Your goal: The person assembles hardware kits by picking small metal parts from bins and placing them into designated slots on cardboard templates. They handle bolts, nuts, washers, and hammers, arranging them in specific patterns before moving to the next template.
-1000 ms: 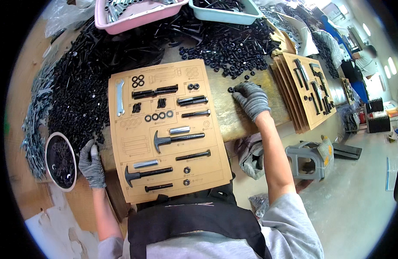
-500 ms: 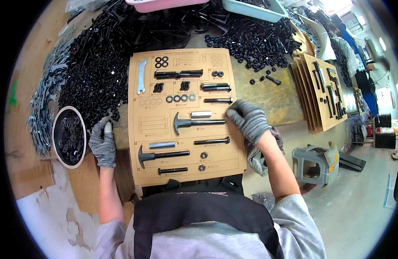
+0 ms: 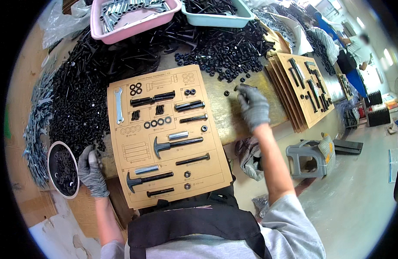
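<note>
Black nut [image 3: 226, 93] is lying just left of your right hand [image 3: 254, 108], behind tabletop [image 3: 231, 123] front edge | left hand [image 3: 93, 173] farther | both hands' fingers: can't tell whether grasping

Gloved left hand [image 3: 92, 173] streaked grey, right hand [image 3: 254, 108] grey; board [image 3: 218, 166] tan, dark-printed; pink tray [image 3: 140, 29], pale-blue tray [image 3: 220, 21].

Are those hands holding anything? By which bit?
The right hand is at a dark piece; whether it's held, or where, can't be told. Nothing shows in the left hand.

On the near card [image 3: 212, 168]: one wrench [image 3: 118, 107], two silver tubes [image 3: 178, 135], four grey washers [image 3: 151, 124]
</note>
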The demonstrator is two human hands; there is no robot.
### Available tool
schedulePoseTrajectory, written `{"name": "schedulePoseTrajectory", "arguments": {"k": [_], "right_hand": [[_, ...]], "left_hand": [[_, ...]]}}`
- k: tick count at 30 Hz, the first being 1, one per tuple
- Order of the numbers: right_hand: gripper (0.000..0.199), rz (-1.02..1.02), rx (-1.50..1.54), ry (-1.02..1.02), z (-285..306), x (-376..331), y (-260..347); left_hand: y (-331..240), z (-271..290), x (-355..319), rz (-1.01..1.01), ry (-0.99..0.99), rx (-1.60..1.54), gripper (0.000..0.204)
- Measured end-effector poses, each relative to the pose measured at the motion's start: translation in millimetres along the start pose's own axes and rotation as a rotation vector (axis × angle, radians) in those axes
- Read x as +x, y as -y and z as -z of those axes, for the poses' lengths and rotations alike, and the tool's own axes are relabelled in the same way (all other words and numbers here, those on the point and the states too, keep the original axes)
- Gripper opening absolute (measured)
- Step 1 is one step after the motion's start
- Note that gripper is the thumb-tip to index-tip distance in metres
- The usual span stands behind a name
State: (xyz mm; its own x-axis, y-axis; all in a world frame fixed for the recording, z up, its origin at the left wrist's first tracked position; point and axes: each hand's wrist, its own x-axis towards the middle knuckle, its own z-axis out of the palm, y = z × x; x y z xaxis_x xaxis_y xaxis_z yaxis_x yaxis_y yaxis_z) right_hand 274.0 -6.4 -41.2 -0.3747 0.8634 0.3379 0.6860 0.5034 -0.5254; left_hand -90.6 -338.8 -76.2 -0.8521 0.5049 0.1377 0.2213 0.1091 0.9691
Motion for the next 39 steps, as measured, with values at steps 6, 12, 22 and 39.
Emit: {"name": "schedulePoseTrajectory", "arguments": {"k": [6, 12, 22, 39], "right_hand": [[0.020, 0.103, -0.157, 0.268, 5.1, 41.8, -40.5], [0.028, -0.188, -0.069, 0.507, 18.0, 45.1, -37.3], [0.028, -0.013, -0.235, 0.503, 21.7, 107.4, -62.3], [0.022, 0.250, -0.286, 0.460, 13.1, 109.2, -75.0]], "left_hand": [[-138.4, -137.3, 4.0, -0.431, 0.536, 0.215, 0.019], [-157.3, -289.2, 5.8, -0.563, 0.990, 0.491, 0.039], [-121.8, -396.3, -38.1, -0.631, 1.018, 0.806, 0.033], [-129.1, -333.8, 73.7, -0.506, 0.800, 0.695, 0.025]]}}
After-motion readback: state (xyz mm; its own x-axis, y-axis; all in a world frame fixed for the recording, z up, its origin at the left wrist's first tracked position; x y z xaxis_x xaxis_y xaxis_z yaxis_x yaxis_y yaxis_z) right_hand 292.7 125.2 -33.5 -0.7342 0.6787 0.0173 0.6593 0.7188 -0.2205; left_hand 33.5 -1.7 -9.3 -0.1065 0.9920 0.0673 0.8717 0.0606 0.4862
